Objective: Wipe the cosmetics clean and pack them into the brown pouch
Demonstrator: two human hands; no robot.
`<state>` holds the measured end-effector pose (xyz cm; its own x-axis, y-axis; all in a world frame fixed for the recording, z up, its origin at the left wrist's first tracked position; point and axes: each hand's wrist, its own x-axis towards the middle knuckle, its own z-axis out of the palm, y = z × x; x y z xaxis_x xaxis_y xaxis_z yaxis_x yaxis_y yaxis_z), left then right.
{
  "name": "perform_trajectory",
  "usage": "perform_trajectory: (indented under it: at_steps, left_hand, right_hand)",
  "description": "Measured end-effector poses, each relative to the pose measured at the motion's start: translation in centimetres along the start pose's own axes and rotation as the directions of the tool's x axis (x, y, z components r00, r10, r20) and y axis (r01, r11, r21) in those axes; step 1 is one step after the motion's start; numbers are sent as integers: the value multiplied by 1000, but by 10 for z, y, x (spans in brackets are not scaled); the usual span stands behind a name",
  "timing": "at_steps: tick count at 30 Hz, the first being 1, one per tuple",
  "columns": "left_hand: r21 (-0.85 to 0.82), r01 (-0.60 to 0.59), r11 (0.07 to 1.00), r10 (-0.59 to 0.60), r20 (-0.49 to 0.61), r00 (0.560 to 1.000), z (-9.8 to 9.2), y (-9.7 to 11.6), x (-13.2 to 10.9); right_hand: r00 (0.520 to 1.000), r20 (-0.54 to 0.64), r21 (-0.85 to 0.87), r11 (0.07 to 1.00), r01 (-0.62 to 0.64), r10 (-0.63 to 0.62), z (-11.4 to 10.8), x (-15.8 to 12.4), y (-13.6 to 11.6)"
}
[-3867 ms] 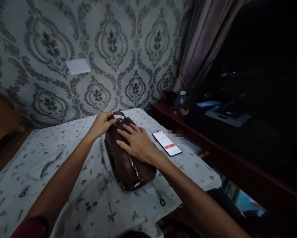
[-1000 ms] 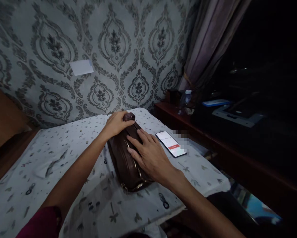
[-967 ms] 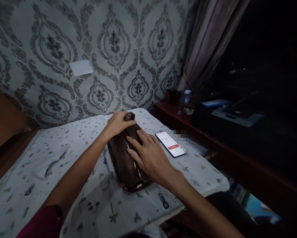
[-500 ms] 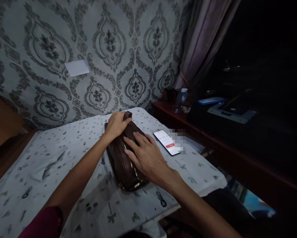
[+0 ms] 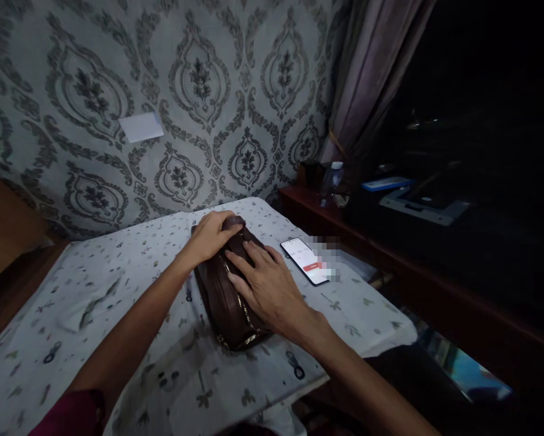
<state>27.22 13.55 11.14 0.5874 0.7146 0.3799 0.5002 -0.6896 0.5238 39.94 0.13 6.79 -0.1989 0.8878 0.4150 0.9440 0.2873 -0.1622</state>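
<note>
A dark brown leather-like bag (image 5: 217, 303) with gold zippers lies on the patterned white cloth. At its far end, my left hand (image 5: 211, 236) is closed around the bag's strap handle (image 5: 235, 221), with the thumb against it; part of the grip is hidden. My right hand (image 5: 269, 281) lies flat on the right side of the bag, fingers stretched out and slightly spread. To the right of the bag a phone (image 5: 305, 260) rests on the cloth, its screen lit.
The patterned tablecloth (image 5: 131, 260) covers the table, which stands against a wallpapered wall. Beyond its right edge is a dark wooden surface with a clear bottle (image 5: 333, 180) and a blue-edged flat object (image 5: 388, 184). A brown box-like shape (image 5: 8, 230) stands at the left.
My left hand has drawn the handle slightly down toward the bag's top. My right hand has stayed in place on the bag.
</note>
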Motion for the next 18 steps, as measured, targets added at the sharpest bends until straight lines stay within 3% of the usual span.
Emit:
perform_trajectory:
  at_steps: [4,8,18]
  left_hand:
    - [139,25,990,-19,-50,999,-23,-10,-12]
    - [57,144,988,-143,-19,990,-37,-25,-20]
    - [-92,146,985,-156,-107,982,-24,-32,-28]
  right_hand:
    - [1000,-6,34,999,20,-20,0,-3,2]
    - [999,-10,42,999,32,-31,2,-6,1]
    - [1000,-15,50,999,6,-6,1,-7,-3]
